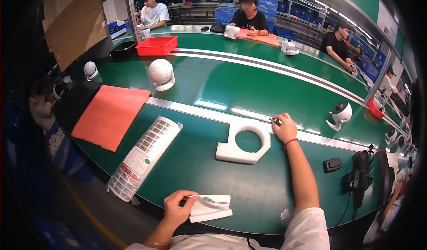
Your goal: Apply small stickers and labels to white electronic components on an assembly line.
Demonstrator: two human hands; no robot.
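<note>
My left hand [177, 209] is at the near edge of the green table, thumb and fingers pinching the corner of a folded white sheet [209, 214] with a curled upper flap. Farther off, my right hand [286, 129] rests by the metal strip, fingers closed around something small and dark that I cannot make out. Just left of it lies a white foam block [226, 153] with a large round hole. A long clear bag [144, 158] of sheets with small dark rectangles lies at left. A small scrap of label [285, 214] sits near my right forearm.
An orange foam mat [111, 116], white round camera-like devices [161, 74] [340, 115] and a red bin [156, 45] stand around the green conveyor. A small black box [332, 165] and a black strapped device [359, 174] lie at right. Several people work across the line.
</note>
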